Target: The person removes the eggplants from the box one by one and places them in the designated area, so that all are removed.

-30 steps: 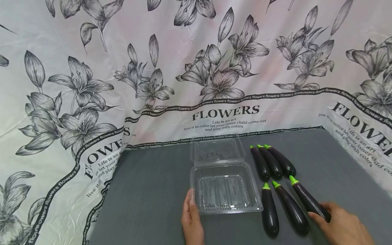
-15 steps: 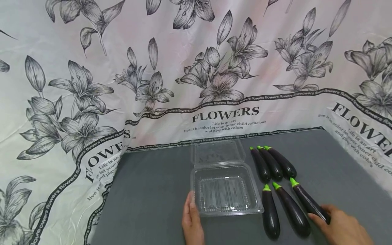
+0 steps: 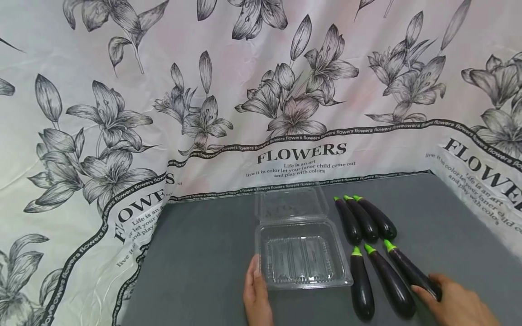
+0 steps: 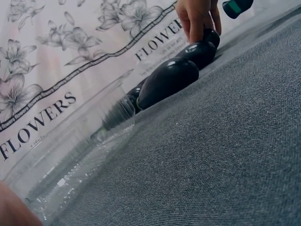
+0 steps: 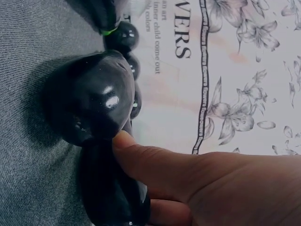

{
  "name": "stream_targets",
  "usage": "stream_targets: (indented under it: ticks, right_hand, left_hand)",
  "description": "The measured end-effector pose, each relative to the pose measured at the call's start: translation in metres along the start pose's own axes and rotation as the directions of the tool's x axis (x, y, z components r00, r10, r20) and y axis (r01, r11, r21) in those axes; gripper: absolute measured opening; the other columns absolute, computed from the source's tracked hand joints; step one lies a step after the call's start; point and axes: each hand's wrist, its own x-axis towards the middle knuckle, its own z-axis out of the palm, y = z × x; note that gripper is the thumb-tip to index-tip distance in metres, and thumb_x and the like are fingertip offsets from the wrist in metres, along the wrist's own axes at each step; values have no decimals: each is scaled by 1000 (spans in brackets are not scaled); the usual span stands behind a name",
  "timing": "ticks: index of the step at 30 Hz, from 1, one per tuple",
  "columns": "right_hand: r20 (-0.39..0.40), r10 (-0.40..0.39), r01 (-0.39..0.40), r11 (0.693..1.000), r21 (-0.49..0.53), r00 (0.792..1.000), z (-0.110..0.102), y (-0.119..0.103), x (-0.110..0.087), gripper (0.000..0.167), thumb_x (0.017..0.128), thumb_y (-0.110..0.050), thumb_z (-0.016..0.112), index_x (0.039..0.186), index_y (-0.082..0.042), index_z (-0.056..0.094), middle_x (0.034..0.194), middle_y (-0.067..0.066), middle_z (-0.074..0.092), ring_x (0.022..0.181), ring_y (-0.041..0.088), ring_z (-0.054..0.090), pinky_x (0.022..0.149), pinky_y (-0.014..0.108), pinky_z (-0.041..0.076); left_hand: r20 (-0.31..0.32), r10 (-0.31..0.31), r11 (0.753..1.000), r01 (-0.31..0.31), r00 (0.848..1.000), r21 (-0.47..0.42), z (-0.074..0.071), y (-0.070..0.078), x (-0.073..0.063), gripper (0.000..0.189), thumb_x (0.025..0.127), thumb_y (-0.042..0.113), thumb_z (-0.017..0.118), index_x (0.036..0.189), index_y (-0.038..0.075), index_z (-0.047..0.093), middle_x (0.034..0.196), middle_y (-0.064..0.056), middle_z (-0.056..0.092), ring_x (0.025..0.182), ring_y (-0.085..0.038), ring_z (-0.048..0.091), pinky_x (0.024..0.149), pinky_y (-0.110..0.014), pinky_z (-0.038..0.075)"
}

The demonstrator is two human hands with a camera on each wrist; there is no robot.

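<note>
A clear plastic clamshell container (image 3: 303, 286) lies with its lid folded back on the grey cloth. My left hand (image 3: 258, 296) holds the near left corner of its base; only a blurred part of it shows in the left wrist view. To the right, dark purple eggplants with green caps lie in two rows: three behind, three in front. My right hand (image 3: 461, 299) pinches the thick lower end of the rightmost front eggplant (image 3: 409, 267), thumb on its near side. The other front ones are an eggplant (image 3: 362, 287) beside the container and a middle eggplant (image 3: 390, 283).
Three back-row eggplants (image 3: 365, 219) lie close together right of the container's lid (image 3: 291, 203). A floral sheet (image 3: 302, 156) hangs behind and on both sides. Grey cloth (image 3: 195, 258) covers the surface.
The held eggplant's green cap has shifted slightly left, while both hands keep almost the same places. The whole head view has dipped a little.
</note>
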Motion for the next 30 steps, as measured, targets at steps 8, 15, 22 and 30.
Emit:
stream_targets:
  ticks: [8, 15, 22, 30]
  right_hand:
    - [13, -69, 69, 997, 20, 998, 3, 11, 2, 105, 92, -72, 66, 135, 22, 48, 112, 40, 63, 83, 45, 68, 76, 59, 54]
    - [25, -92, 91, 995, 35, 995, 1, 8, -2, 101, 95, -68, 66, 135, 22, 46, 112, 41, 63, 83, 46, 68, 74, 60, 54]
    - [48, -100, 98, 994, 48, 994, -3, 2, -6, 100, 97, -68, 63, 137, 22, 47, 116, 42, 62, 83, 46, 68, 74, 60, 54]
    - [-87, -183, 193, 974, 120, 979, -17, -12, -15, 99, 100, -76, 48, 148, 10, 44, 127, 44, 59, 92, 58, 65, 72, 63, 51]
  left_hand:
    - [5, -104, 994, 103, 995, 20, -3, 6, -2, 43, 114, 26, 48, 152, 9, 56, 156, -10, 55, 141, -13, 49, 109, -27, 43]
    - [47, -131, 989, 134, 990, -58, -5, 6, -1, 46, 114, 27, 48, 155, 6, 51, 160, -11, 51, 150, -34, 40, 119, -44, 36]
    - [19, -113, 987, 115, 993, -109, -10, 4, 3, 46, 114, 23, 46, 155, 2, 49, 161, -16, 48, 149, -20, 43, 112, -18, 37]
    - [-48, -4, 982, -5, 999, -187, -19, 18, 12, 46, 115, 22, 46, 155, 1, 48, 164, -22, 42, 154, -22, 38, 118, -23, 35]
